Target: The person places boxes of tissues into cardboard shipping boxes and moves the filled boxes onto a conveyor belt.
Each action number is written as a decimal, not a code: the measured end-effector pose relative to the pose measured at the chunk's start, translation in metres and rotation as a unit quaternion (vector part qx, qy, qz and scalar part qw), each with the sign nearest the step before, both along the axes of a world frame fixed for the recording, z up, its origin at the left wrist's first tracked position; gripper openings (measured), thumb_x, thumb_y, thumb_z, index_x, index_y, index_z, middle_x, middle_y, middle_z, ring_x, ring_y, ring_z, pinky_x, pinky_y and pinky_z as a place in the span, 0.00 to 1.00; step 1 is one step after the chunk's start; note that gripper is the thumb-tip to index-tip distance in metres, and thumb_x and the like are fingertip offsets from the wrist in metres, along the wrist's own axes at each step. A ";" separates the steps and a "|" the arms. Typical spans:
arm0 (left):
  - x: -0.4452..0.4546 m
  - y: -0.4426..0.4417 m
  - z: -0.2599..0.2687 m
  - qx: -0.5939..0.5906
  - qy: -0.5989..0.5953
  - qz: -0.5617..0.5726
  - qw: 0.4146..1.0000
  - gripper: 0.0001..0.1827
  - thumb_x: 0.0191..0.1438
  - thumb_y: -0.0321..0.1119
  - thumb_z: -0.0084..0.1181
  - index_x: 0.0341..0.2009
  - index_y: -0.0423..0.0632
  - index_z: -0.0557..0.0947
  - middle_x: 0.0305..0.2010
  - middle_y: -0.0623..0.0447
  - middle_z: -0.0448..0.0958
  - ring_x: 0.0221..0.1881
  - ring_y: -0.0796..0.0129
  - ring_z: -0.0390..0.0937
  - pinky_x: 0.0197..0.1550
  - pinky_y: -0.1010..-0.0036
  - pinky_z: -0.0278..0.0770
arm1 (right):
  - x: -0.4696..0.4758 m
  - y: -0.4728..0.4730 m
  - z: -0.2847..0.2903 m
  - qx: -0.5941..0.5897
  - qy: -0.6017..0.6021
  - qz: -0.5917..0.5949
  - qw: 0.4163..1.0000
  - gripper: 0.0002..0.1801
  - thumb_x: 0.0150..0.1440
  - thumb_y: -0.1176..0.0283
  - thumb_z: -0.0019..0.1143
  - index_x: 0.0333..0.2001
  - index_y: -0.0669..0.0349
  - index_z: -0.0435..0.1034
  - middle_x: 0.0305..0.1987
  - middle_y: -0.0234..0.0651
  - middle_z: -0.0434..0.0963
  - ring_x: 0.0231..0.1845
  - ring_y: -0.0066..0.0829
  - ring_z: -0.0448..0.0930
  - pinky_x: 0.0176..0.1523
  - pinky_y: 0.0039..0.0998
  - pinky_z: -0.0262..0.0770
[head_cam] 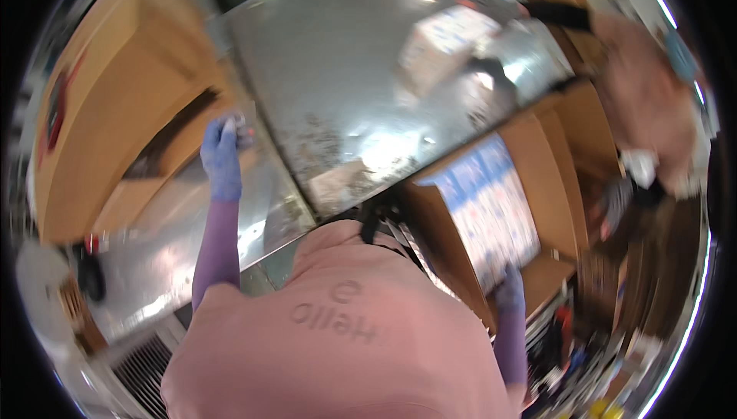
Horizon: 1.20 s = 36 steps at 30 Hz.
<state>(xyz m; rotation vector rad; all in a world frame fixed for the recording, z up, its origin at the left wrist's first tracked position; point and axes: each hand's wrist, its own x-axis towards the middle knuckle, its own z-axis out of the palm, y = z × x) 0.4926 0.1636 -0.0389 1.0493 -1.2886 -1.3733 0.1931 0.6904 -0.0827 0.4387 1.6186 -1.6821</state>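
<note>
My left hand (222, 160), in a blue glove, grips a small blurred object (242, 130) with a clear and reddish look, above the metal table's left part. To the right, my right hand (510, 289), gloved too, touches the lower end of a stack of printed packs (492, 217), white and blue, inside an open cardboard box (547, 188). Whether its fingers are closed on a pack cannot be told. On the metal table (311, 56) a co-worker's gloved hands hold a white and blue printed bundle (446, 44), blurred by motion.
A large cardboard box (121, 96) stands on the table at the left, with a red tool (56, 111) by its far side. A co-worker in a pinkish top (645, 90) stands at the right. Another dark-gloved hand (617, 206) shows near the open box. A dark gap divides the table.
</note>
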 end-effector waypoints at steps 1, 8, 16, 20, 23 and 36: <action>-0.025 0.027 0.013 0.035 0.027 -0.065 0.997 0.07 0.60 0.28 0.45 0.37 0.42 0.77 0.38 0.48 0.76 0.34 0.72 0.76 0.38 0.79 0.75 | 0.002 0.005 -0.005 0.007 0.051 0.093 0.994 0.26 0.58 0.67 0.45 0.57 0.71 0.59 0.56 0.45 0.67 0.53 0.36 0.71 0.56 0.33 0.68; -0.213 0.181 0.073 -0.372 0.009 -0.648 0.664 0.09 0.54 0.26 0.52 0.42 0.44 0.77 0.48 0.47 0.75 0.46 0.59 0.76 0.51 0.70 0.72 | 0.033 -0.064 0.039 0.452 0.220 0.438 0.745 0.52 0.46 0.43 0.54 0.68 0.56 0.44 0.62 0.59 0.60 0.63 0.51 0.63 0.63 0.35 0.61; -0.329 0.416 -0.060 -0.670 -0.073 -0.700 0.236 0.07 0.43 0.34 0.54 0.29 0.51 0.82 0.32 0.53 0.79 0.39 0.59 0.77 0.46 0.67 0.73 | 0.053 -0.047 0.049 0.441 0.253 0.493 0.707 0.37 0.50 0.47 0.52 0.56 0.63 0.64 0.57 0.53 0.68 0.58 0.48 0.68 0.62 0.36 0.62; -0.325 0.415 -0.037 -0.684 -0.128 -0.699 0.164 0.14 0.46 0.46 0.53 0.36 0.58 0.83 0.40 0.58 0.79 0.58 0.62 0.65 0.65 0.50 0.42 | 0.070 -0.024 0.074 0.353 0.273 0.410 0.796 0.33 0.53 0.48 0.51 0.56 0.59 0.64 0.49 0.52 0.74 0.53 0.47 0.73 0.58 0.36 0.66; -0.322 0.380 -0.040 -0.640 -0.201 -0.696 0.257 0.24 0.51 0.47 0.51 0.55 0.61 0.73 0.60 0.48 0.65 0.68 0.58 0.51 0.69 0.52 0.32 | 0.056 -0.021 0.127 0.399 0.342 0.312 0.792 0.29 0.54 0.48 0.52 0.54 0.53 0.63 0.39 0.49 0.78 0.42 0.47 0.78 0.49 0.38 0.72; -0.264 0.189 0.033 -0.255 -0.347 -0.771 0.469 0.38 0.57 0.51 0.48 0.64 0.41 0.55 0.65 0.35 0.56 0.68 0.50 0.52 0.67 0.65 0.49 | 0.014 0.049 0.079 0.409 0.289 0.131 0.856 0.36 0.53 0.56 0.51 0.60 0.66 0.56 0.37 0.48 0.78 0.40 0.39 0.79 0.48 0.34 0.73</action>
